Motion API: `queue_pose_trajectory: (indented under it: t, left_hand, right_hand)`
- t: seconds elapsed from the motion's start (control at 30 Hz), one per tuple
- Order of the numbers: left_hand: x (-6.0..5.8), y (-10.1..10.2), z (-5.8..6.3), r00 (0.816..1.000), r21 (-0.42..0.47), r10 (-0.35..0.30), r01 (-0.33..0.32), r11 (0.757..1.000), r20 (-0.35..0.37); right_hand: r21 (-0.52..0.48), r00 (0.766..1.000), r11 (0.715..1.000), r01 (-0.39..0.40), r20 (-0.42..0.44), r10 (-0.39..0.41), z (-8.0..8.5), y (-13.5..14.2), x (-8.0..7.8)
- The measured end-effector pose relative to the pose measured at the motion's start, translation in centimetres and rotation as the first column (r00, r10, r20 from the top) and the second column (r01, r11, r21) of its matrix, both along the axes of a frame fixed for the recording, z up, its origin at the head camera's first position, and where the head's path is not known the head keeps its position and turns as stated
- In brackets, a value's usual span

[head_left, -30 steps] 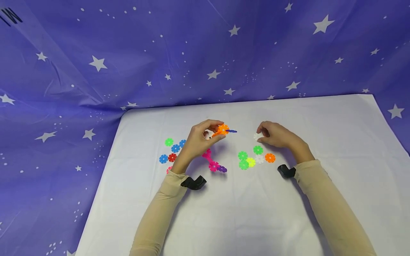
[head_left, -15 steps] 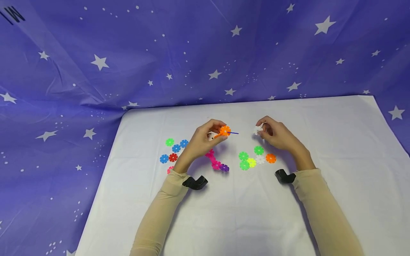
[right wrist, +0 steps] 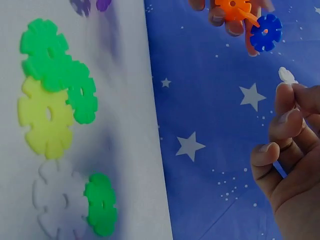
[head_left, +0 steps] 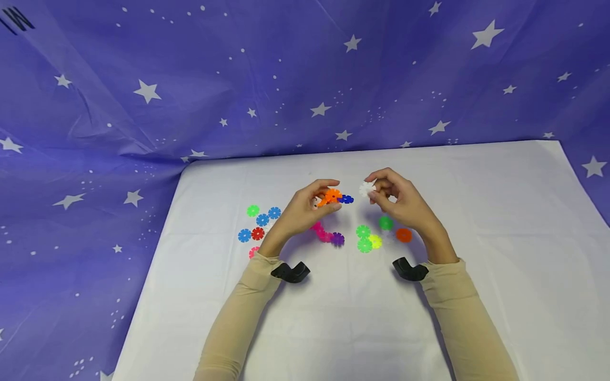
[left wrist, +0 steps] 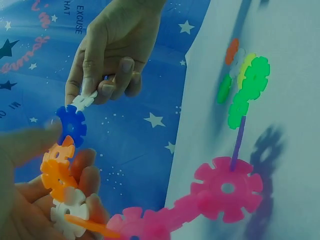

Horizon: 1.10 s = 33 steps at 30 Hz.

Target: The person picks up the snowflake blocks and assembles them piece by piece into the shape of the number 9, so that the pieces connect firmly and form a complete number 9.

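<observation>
My left hand [head_left: 302, 209] grips a chain of slotted plastic flower discs above the table. Orange discs [left wrist: 57, 177] and a white disc [left wrist: 70, 212] lie between its thumb and fingers. A blue disc [head_left: 347, 199] sticks out at the chain's right end, while linked pink discs [left wrist: 220, 190] and a purple disc [head_left: 338, 239] hang from its other end. My right hand [head_left: 400, 201] pinches a separate white disc [head_left: 366, 189] by its edge, between thumb and fingertips. In the head view a small gap lies between that disc and the blue one; in the left wrist view they overlap.
On the white tablecloth [head_left: 352, 312], loose green [head_left: 363, 231], yellow [head_left: 375, 242] and orange discs [head_left: 404, 235] lie below the right hand. Blue [head_left: 244, 235], red [head_left: 257, 234], green and pink discs lie left of the left wrist. A starry curtain [head_left: 286, 79] stands behind.
My right hand has lifted the white disc off the table area and brought it left, close to the chain. My left hand stays nearly in place, the chain turning slightly.
</observation>
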State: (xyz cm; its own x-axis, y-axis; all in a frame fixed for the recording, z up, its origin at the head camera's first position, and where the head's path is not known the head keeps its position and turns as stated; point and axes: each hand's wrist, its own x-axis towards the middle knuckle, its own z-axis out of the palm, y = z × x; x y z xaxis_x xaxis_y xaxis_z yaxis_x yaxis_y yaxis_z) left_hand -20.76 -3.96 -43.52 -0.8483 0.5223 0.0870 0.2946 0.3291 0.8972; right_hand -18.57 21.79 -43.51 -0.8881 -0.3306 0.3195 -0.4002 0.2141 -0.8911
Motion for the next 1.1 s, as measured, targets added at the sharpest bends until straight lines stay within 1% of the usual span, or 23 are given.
queue_pose_trajectory:
  t: [0.1, 0.17, 0.27, 0.3, 0.37, 0.5, 0.6, 0.73, 0.77, 1.0, 1.1]
  left_hand:
    - [0.1, 0.0, 0.0, 1.000, 0.001, -0.005, 0.005, 1.000, 0.012]
    - [0.1, 0.0, 0.1, 1.000, 0.014, -0.012, 0.012, 1.000, 0.010]
    - [0.1, 0.1, 0.1, 1.000, 0.027, -0.015, 0.016, 1.000, -0.013]
    - [0.2, 0.1, 0.1, 1.000, 0.030, -0.015, 0.015, 0.999, -0.019]
    - [0.2, 0.0, 0.1, 1.000, 0.035, -0.009, 0.010, 0.999, -0.027]
    - [0.2, 0.0, 0.2, 1.000, 0.070, -0.003, 0.004, 0.998, -0.006]
    - [0.2, 0.1, 0.2, 1.000, 0.093, 0.002, -0.004, 0.996, 0.018]
    - [0.3, 0.2, 0.4, 0.999, 0.093, 0.019, -0.023, 0.995, 0.043]
    - [0.4, 0.3, 0.5, 0.999, 0.091, 0.022, -0.027, 0.995, 0.047]
    - [1.6, 0.4, 3.3, 0.998, 0.094, 0.018, -0.023, 0.995, 0.053]
    - [1.6, 0.4, 3.3, 0.999, 0.096, 0.010, -0.015, 0.995, 0.050]
  right_hand:
    - [0.006, 1.000, 1.000, -0.011, -0.022, 0.011, 0.0, 0.0, 0.0]
    - [0.010, 0.999, 0.999, -0.031, -0.039, 0.032, 0.6, -0.3, 0.3]
    - [0.008, 0.997, 0.998, -0.056, -0.047, 0.056, 1.9, -0.9, 0.9]
    - [0.009, 0.997, 0.998, -0.062, -0.050, 0.062, 2.0, -1.0, 1.0]
    - [0.000, 0.996, 0.997, -0.073, -0.055, 0.072, 1.7, -1.0, 0.9]
    - [-0.015, 0.995, 0.997, -0.076, -0.060, 0.075, 0.3, -0.8, 0.3]
    - [-0.021, 0.996, 0.997, -0.070, -0.064, 0.069, 0.2, -0.9, 0.4]
    - [0.006, 0.996, 0.999, -0.053, -0.077, 0.053, 0.3, -1.2, 0.4]
    - [0.016, 0.995, 0.999, -0.049, -0.082, 0.050, 0.3, -1.2, 0.4]
    - [0.068, 0.993, 0.997, -0.039, -0.109, 0.046, 0.3, -1.2, 0.4]
    - [0.086, 0.994, 0.996, -0.032, -0.097, 0.041, 0.4, -1.2, 0.5]
